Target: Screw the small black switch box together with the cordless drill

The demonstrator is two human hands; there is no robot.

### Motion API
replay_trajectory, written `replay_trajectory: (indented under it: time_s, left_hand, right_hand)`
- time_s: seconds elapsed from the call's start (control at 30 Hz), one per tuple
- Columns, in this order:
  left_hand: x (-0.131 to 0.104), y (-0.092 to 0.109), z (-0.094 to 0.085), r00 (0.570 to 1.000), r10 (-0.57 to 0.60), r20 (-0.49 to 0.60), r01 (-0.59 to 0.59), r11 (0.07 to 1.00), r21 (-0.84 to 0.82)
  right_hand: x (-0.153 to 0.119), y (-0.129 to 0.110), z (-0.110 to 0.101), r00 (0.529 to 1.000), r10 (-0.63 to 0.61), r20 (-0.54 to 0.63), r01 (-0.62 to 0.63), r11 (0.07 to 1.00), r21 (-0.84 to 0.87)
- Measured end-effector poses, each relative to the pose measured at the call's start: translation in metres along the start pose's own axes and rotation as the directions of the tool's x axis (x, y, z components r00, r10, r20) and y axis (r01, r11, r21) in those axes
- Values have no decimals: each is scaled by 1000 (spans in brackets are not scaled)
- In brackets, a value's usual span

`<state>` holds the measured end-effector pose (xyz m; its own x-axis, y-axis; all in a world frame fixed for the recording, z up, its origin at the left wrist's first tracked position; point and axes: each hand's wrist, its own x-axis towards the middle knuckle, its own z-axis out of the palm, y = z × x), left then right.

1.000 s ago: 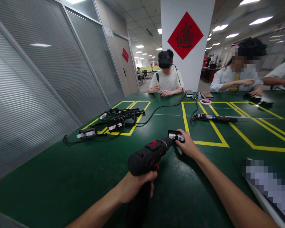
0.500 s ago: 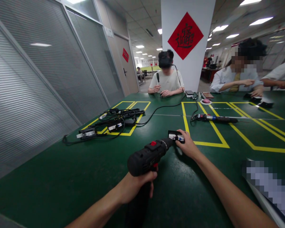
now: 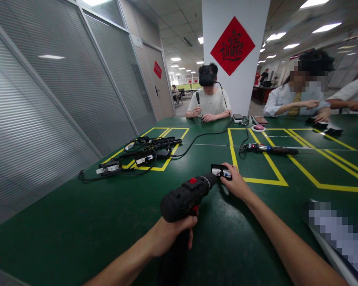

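My left hand [image 3: 174, 234] is wrapped round the grip of a black power drill [image 3: 186, 196] with red parts, its thumb along the near side. The drill's chuck points forward and right, and its tip meets a small black device [image 3: 221, 171] with a white part and wires inside. At the device's right end, my right hand [image 3: 235, 182] pinches it with thumb and fingers against the table. The exact contact point of the bit is too small to make out.
On the green table [image 3: 107, 222], black cabled devices [image 3: 146, 153] lie at the left within yellow tape. A cabled tool [image 3: 268, 149] lies at the right. Opposite, a person [image 3: 210, 101] holds a screwdriver [image 3: 198, 99]; other people sit at the right. A blurred flat item [image 3: 340, 234] lies near right.
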<state>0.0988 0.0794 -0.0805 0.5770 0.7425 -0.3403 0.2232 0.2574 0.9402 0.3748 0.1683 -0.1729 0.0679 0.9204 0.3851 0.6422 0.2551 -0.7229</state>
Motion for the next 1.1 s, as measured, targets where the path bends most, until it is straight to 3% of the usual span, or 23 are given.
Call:
replay_trajectory:
  time_s: [0.37, 0.6, 1.1]
  left_hand:
    - [0, -3, -1, 1000, -16, 4, 16, 1000, -3]
    - [0, -1, 1, 999, 33, 19, -33, 999, 4]
    - [0, 0, 0, 999, -34, -8, 35, 996, 77]
  right_hand:
    - [2, 1, 1, 1000, -6, -1, 6, 1000, 2]
    - [1, -1, 0, 1000, 14, 4, -14, 1000, 5]
    - [1, -1, 0, 1000, -4, -11, 3, 1000, -6]
